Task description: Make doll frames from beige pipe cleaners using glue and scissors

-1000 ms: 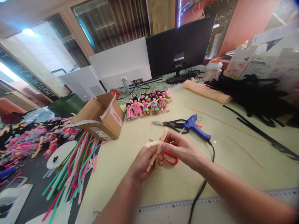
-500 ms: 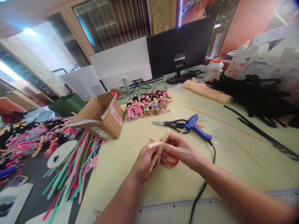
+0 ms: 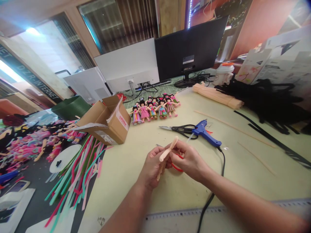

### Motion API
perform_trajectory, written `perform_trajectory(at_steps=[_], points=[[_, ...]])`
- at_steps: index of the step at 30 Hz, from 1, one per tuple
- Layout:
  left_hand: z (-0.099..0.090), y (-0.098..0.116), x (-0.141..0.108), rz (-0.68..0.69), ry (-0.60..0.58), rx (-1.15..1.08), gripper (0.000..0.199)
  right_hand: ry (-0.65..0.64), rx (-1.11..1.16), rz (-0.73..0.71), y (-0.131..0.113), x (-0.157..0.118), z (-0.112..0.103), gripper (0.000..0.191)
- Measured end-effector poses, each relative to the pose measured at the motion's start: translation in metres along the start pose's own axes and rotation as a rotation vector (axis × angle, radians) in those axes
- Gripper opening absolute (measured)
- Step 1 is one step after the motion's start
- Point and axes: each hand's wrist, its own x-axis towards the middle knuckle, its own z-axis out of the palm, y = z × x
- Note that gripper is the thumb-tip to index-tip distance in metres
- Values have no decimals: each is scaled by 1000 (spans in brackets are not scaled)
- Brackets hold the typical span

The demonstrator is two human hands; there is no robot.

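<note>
Between my two hands is a peach pipe cleaner figure (image 3: pixel 166 154), twisted, with two short ends sticking out at the top. My left hand (image 3: pixel 152 166) is closed round its lower part, which the fingers partly hide. My right hand (image 3: pixel 188 160) pinches it near the crossing of the two ends. Under my hands lie scissors with red handles (image 3: pixel 178 167), mostly covered. Just beyond are black-handled scissors (image 3: pixel 183 130) and a blue glue gun (image 3: pixel 205 133) lying on its side.
Several small finished dolls (image 3: pixel 155 108) stand beside an open cardboard box (image 3: pixel 114 124). Coloured pipe cleaners (image 3: pixel 75 181) lie at left, near a doll pile (image 3: pixel 31 142). A peach bundle (image 3: pixel 217 95) and black pipe cleaners (image 3: pixel 262 100) lie at right. The glue gun's cord (image 3: pixel 209 204) runs towards me.
The peach figure has turned in my hands: its left end now points more towards me, and less of its lower part shows. My fingers have shifted slightly on it.
</note>
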Motion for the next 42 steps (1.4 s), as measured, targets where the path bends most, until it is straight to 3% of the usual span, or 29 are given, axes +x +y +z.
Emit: perform_trajectory(at_steps=[9,16,20,28,39,42], points=[[0,-4,-2,137,13,147,24,76,-186,-41,9,-1,5,10],[-2,0,-1,213,19,294,21,-130,5,-51,-7,2,-9,28],[-5,0,0,237,3,324,22,-124,122,-35,-2,2,-4,18],[-8,-2,2,196,-126,217,37,-154,334,82,4,5,-5,19],[-4,-4,1,155,-115,172,35,-30,177,149,4,4,-3,22],[-6,-2,2,103,-121,101,30,-57,190,154,2,6,-8,27]])
